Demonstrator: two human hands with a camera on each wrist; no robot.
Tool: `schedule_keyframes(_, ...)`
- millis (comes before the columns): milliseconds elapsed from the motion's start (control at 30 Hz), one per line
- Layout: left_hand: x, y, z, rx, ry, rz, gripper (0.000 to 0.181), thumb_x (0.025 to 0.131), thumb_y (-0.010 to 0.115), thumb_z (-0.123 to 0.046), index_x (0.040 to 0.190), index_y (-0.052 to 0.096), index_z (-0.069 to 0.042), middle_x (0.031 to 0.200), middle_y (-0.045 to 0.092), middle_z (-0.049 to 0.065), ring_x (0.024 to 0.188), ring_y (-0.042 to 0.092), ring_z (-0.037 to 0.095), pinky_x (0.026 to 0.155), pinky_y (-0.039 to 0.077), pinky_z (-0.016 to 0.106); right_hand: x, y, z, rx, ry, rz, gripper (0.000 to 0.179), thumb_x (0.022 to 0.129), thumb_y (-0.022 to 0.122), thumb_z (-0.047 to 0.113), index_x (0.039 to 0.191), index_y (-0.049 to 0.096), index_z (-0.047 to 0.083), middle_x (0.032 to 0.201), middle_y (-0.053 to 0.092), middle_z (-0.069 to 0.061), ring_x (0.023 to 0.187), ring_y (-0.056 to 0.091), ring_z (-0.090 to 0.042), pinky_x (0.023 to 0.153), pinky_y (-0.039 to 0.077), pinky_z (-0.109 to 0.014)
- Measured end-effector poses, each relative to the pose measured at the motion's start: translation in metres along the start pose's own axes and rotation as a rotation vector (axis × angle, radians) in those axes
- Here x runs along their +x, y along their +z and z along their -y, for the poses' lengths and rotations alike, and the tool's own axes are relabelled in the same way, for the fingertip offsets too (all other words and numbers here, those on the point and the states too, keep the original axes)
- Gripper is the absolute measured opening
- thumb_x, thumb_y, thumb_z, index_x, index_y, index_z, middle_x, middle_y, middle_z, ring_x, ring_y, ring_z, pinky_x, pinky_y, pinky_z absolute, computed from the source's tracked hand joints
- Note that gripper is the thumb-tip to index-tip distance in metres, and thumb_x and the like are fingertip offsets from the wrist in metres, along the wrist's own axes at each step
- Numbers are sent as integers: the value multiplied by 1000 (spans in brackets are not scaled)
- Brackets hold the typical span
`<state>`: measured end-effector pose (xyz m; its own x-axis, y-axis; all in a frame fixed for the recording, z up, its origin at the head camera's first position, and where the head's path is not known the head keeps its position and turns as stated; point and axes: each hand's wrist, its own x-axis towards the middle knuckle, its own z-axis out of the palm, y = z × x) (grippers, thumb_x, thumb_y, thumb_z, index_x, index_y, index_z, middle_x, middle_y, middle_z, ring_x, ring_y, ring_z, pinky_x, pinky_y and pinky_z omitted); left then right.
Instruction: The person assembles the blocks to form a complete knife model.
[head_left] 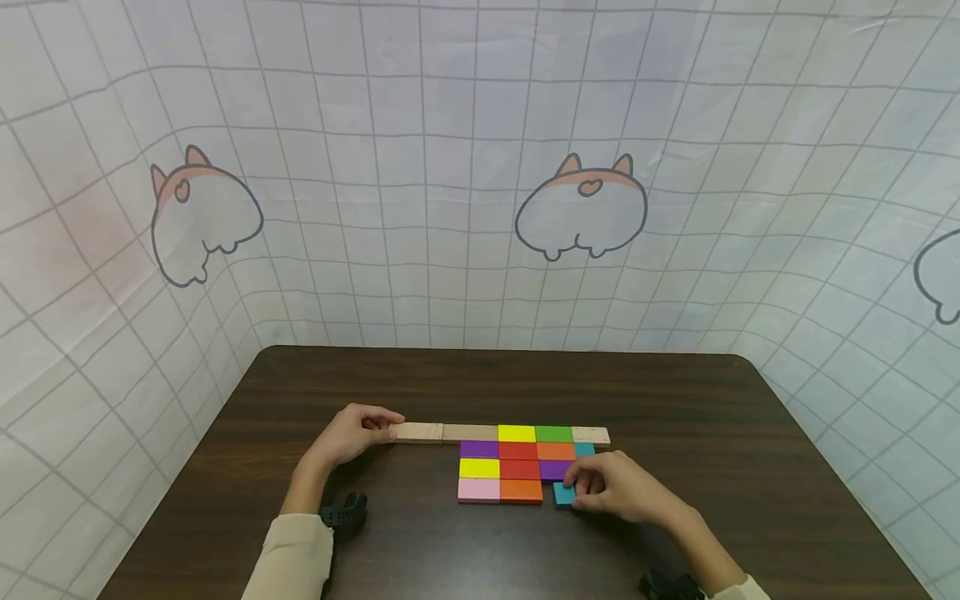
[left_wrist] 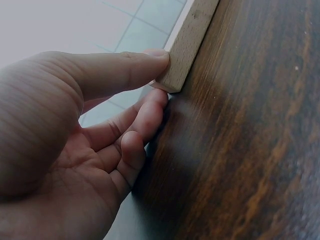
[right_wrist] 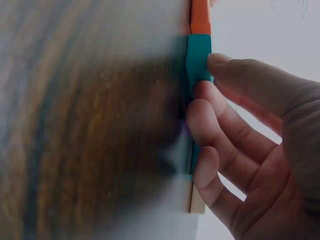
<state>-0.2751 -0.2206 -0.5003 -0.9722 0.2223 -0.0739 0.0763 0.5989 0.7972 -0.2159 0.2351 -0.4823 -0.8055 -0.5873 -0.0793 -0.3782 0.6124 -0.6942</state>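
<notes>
My left hand [head_left: 351, 435] is at the left end of a plain wooden block [head_left: 417, 432], its thumb and fingertips pinching that end. In the left wrist view the same block's bare side shows, flat on the table. My right hand [head_left: 626, 486] holds a teal block [head_left: 564, 495] between thumb and fingers, at the front right of a patch of coloured blocks. A narrow gap parts it from the front orange block [head_left: 521, 492] in the head view. Behind it lies a purple block [head_left: 552, 471], partly hidden by the fingers.
A second plain block [head_left: 469, 432], a yellow one [head_left: 517, 433], a green one [head_left: 553, 434] and another plain one [head_left: 590, 436] continue the back row. Red, pink and other coloured blocks fill the patch. The dark table [head_left: 450, 550] meets a grid-patterned curtain [head_left: 450, 250] behind.
</notes>
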Motion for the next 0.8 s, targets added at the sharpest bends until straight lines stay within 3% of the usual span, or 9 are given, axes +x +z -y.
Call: schedule_keyframes(800, 0, 0, -1, -7, 2, -1, 23, 94, 74, -15, 117, 78, -13, 95, 67, 4, 82, 56, 19, 74, 47, 34, 6, 6, 11, -55, 53, -28, 10, 92, 77, 15, 101, 73, 14, 82, 68, 10, 72, 60, -2, 68, 52, -22)
